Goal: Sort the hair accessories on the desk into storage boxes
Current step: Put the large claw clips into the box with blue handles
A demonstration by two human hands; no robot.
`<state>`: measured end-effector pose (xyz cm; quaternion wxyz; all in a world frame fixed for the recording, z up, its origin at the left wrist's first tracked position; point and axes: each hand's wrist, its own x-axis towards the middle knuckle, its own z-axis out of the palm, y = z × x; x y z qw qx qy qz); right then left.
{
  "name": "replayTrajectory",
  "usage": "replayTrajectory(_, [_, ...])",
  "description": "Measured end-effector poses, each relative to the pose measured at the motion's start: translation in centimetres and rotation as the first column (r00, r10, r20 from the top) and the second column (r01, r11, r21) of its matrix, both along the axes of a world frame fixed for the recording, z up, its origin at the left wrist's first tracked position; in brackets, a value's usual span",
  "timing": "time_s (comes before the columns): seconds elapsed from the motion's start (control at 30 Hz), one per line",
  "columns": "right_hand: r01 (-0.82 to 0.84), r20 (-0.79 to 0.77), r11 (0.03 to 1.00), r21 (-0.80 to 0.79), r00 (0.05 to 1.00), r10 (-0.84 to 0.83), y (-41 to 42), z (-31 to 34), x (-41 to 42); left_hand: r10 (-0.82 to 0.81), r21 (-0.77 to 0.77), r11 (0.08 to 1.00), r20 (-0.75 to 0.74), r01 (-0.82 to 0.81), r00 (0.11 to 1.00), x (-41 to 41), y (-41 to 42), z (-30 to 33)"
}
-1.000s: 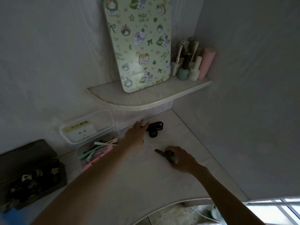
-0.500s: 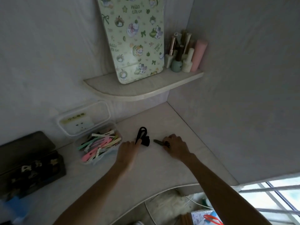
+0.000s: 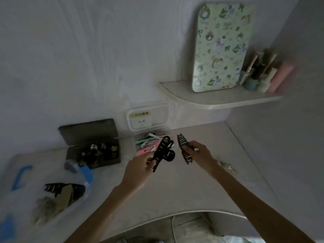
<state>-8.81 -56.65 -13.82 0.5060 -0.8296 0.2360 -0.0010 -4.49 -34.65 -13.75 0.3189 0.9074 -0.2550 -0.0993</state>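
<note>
Holding a claw clip in each hand over the desk right now, both lifted clear of it. The left hand is pinching a black clip by its lower end, fingers curled around it, and the clip is tilting up and away toward the wall. The right hand is gripping a darker toothed clip near its middle, fingers closed on it, teeth pointing left, just beside the black one but not touching as far as I can see. Using the wall socket as the landmark: right below it a clear box of pastel flat clips is sitting, partly hidden behind the black clip. Left of the socket a dark box is standing with its lid flipped up against the wall, lots of small clips inside, too blurry to tell apart. Further down-left of the socket a clear bin with blue handles is holding a striped clip, something tan and something fluffy, all pretty smeared. Down-right of the socket, near the right forearm, a small shiny item is lying on the desk, can't tell what it is. Up-right of the socket a corner shelf is carrying a green patterned panel leaning on the wall and a bunch of bottles next to it.
</note>
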Motion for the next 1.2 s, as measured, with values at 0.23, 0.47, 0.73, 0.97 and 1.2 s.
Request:
replayTrajectory(0.23, [-0.352,0.112,0.905,0.238,0.936,0.335,16.0,2.5,6.2,0.506,-0.115,0.861,0.091,-0.496,0.858,-2.8,14.9,3.3])
replayTrajectory(0.47, [-0.495,0.304,0.854,-0.161,0.798,0.52,30.1,1.8,6.3,0.829,0.053,0.542,0.126,-0.838,0.544,-5.6,24.7,3.1])
replayTrajectory(0.73, [-0.51,-0.149,0.186,-0.84,0.545,0.825,31.6,-2.4,6.1,0.811,0.166,0.538,0.165,-0.826,0.561,-6.3,26.0,0.6])
replayTrajectory(0.97, [-0.674,-0.43,-0.078,-0.735,0.374,0.822,31.0,-1.4,7.5,0.431,0.411,0.752,0.284,-0.515,0.857,-3.2,26.6,-1.0])
replayTrajectory(1.2, [-0.754,-0.541,-0.195,-0.627,0.243,0.805,30.2,-0.9,8.6,0.345,0.628,0.661,0.23,-0.409,0.91,-3.9,29.4,-2.5])
